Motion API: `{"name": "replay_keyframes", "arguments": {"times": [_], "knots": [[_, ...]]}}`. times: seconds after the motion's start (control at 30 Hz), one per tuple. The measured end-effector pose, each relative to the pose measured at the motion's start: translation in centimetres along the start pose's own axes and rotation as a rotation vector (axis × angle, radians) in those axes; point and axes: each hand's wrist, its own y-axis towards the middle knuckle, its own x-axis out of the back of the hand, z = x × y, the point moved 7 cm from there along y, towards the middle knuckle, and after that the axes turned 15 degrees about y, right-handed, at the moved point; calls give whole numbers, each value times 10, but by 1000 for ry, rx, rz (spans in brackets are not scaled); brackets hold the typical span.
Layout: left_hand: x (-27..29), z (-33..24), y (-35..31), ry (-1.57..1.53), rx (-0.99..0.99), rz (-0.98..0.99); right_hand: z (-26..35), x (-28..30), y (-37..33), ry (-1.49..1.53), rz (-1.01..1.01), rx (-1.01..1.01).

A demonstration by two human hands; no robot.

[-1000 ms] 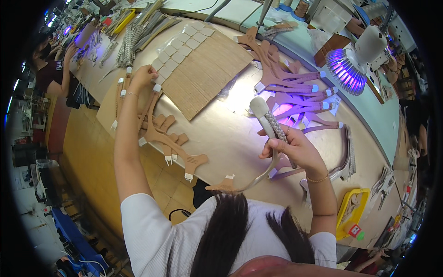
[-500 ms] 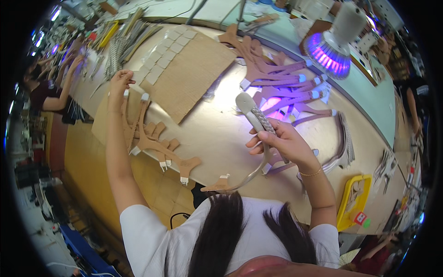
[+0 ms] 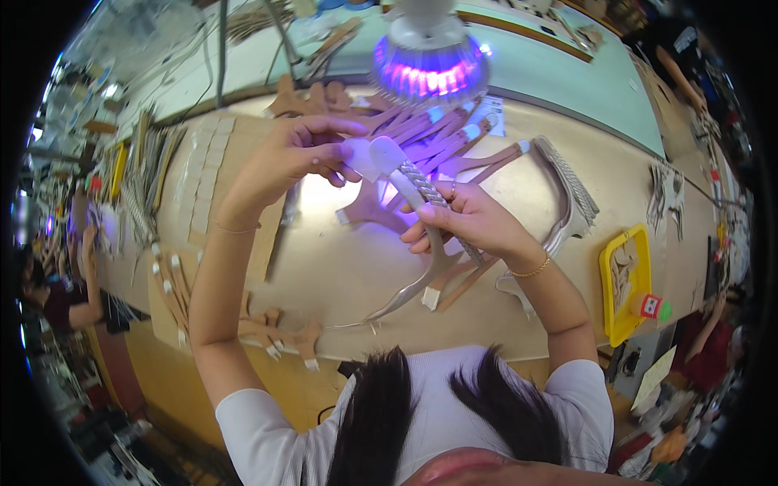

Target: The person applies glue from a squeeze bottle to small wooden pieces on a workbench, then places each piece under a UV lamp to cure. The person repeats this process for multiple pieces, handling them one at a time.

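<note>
A braided silver-grey strap piece [image 3: 417,185] with a rounded pale end is held in my right hand [image 3: 478,219], fingers and thumb closed round its middle. Its thin tail hangs down toward the table's near edge. My left hand [image 3: 312,154] pinches a small pale square patch [image 3: 362,159] between thumb and fingers. The patch is right beside the strap's rounded end; whether they touch I cannot tell. Below and behind both hands, a pile of brown Y-shaped strap pieces [image 3: 377,209] with white-wrapped tips lies under the purple light.
A lamp [image 3: 429,69] glowing purple hangs just beyond my hands. Cardboard with rows of square patches [image 3: 212,154] lies left, partly behind my left forearm. More brown pieces [image 3: 304,338] rest at the near left edge. A yellow tray [image 3: 608,300] stands right; another person [image 3: 65,304] works far left.
My left hand has come from the cardboard at the left to the strap's rounded end, with a square patch in its fingers. My view has turned rightward; the right hand keeps the strap.
</note>
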Motion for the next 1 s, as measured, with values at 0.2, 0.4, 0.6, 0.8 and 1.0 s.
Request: {"name": "replay_keyframes", "arguments": {"times": [0.2,0.4,0.6,0.8,1.0], "knots": [[-4,-17,65,187,-64,28,14,31,11,53,-63,70],[9,-35,74,338,-110,19,15,37,28,126,-40,122],[12,-34,73,264,-116,18,13,37,35,151,-29,116],[14,-26,70,253,-150,-6,11,37,37,160,-33,129],[15,-23,72,242,-164,36,14,36,37,167,-22,136]]}}
